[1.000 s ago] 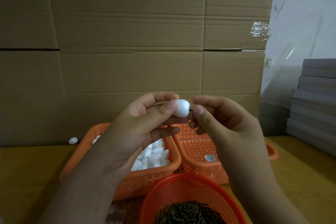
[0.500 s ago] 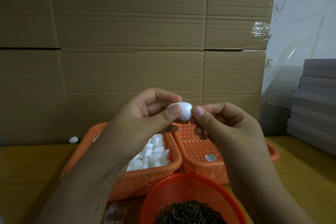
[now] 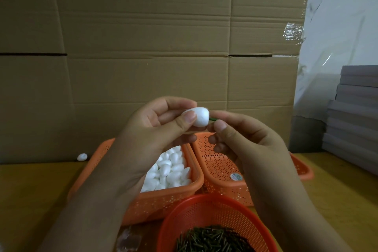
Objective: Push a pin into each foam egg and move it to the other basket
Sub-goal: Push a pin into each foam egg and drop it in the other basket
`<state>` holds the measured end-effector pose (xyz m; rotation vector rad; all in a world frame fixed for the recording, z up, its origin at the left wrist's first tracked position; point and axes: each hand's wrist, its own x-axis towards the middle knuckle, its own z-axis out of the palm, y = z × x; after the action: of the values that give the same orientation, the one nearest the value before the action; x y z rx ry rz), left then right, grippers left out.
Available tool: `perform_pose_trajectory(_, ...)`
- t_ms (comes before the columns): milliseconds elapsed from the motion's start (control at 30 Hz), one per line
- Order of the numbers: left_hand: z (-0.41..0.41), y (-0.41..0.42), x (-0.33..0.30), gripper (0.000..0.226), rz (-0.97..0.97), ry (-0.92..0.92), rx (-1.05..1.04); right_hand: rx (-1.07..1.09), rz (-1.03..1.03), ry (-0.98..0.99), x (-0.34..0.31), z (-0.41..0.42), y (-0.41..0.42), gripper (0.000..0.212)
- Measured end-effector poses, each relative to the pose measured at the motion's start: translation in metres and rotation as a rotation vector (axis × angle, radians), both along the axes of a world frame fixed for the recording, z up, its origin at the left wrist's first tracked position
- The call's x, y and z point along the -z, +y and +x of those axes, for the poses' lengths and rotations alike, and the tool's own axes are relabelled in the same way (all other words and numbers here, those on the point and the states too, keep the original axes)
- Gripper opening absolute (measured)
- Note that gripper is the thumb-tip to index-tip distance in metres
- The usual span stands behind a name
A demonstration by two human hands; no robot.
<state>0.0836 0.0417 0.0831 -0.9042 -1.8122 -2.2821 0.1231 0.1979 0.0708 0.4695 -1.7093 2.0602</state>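
Presently listing, largest first: cardboard wall (image 3: 143, 47) standing behind a wooden counter (image 3: 30, 190); grey stacked boards (image 3: 356, 112) sitting at right. Left basket (image 3: 163, 200) holding plain foam eggs, right basket (image 3: 223, 170) showing only bare mesh, round near basket (image 3: 216, 210) carrying dark pins. Left hand (image 3: 151, 135) pinching one foam egg (image 3: 199, 117) between thumb and fingers, raised above the baskets. Right hand (image 3: 245, 139) pinching a green pin (image 3: 212, 119) entering the egg's blunt end. Egg likely handling light, soft, dentable: hold its flanks gently. Stray egg (image 3: 82, 157) lying by the wall.
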Motion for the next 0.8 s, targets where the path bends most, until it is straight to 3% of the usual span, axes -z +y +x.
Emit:
perform_pose_trajectory(267,-0.0006,0.0009,0.0011,0.019,-0.053,0.019,-0.011,0.11,0.044,-0.001,0.0008,0.0006,0.0002,0.007)
perform_pose_trajectory(533,0.0014,0.0029,0.0018,0.018,-0.093,0.043,-0.055,0.127,0.08,-0.018,0.0038,-0.0026,0.0004,0.007)
perform_pose_trajectory(800,0.0038,0.0056,0.0007,0.029,-0.087,0.104,-0.114,0.008,0.043,-0.136,0.008,-0.0063,-0.0022,0.032)
